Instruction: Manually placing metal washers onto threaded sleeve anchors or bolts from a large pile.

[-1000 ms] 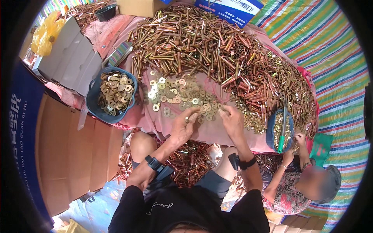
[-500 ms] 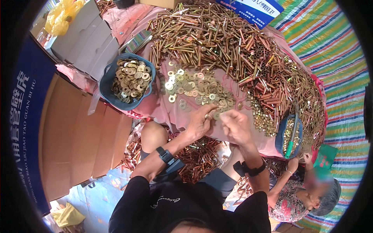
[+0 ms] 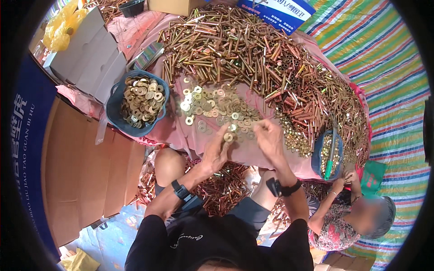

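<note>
My left hand is closed at the near edge of a pile of flat brass-coloured washers, and a washer shows at its fingertips. To its right, my right hand is held above the cloth with its fingers curled together; whatever they pinch, if anything, is too small to make out. The two hands are a short way apart. Left of the pile stands a blue tub heaped with more washers.
Long bolts and tubes cover the far side of the pink cloth. Small nuts lie at the right, beside a blue basket with a green-handled tool. A co-worker sits at lower right. Cardboard borders the left.
My left hand has drawn away to the left from my right hand, with a washer now showing at its fingertips. The right hand has risen slightly. The whole view has shifted a little.
</note>
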### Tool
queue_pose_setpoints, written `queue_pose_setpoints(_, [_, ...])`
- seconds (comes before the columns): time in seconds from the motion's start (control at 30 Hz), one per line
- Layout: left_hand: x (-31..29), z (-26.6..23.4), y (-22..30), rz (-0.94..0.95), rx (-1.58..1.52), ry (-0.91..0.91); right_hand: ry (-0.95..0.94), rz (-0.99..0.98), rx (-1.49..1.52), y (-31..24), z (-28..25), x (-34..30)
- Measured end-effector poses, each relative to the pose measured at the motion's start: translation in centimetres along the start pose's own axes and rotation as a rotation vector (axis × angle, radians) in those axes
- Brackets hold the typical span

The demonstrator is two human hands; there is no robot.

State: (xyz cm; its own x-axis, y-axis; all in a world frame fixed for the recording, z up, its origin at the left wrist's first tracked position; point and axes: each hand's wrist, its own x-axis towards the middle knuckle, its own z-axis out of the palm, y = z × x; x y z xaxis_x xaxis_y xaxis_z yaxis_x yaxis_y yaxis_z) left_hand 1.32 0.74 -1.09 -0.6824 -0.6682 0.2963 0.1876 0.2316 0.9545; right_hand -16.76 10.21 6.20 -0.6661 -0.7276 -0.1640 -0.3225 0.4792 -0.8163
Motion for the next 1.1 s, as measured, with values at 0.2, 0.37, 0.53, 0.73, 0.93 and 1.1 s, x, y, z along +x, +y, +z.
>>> queue_pose_setpoints(0.2, [0.2, 0.5, -0.6, 0.078, -0.015, 0.105, 0.163, -0.035, -0.570, 0.2, -2.2, 7.0])
queue_pose_setpoints(0.37, [0.3, 1.1, -1.6, 0.107, 0.014, 0.040, 0.260, -0.133, -0.763, 2.4, -3.0, 10.2])
queue_pose_setpoints(0.53, [0.0, 0.1, -0.7, -0.020, 0.010, -0.011, -0.006, 0.204, -0.046, -0.7, -4.7, 6.0])
queue_pose_setpoints(0.73, [0.1, 0.5, -1.3, -0.007, -0.037, 0.038, -0.309, 0.138, -0.083, -2.3, -5.1, -0.3])
queue_pose_setpoints(0.93, [0.7, 0.3, -0.7, 0.287, 0.198, 0.090, -0.261, -0.184, -0.352, -4.4, -2.8, -1.1])
queue_pose_setpoints(1.1, [0.4, 1.0, -0.4, -0.017, -0.058, 0.036, -0.240, -0.031, 0.038, -5.4, 0.6, -0.5])
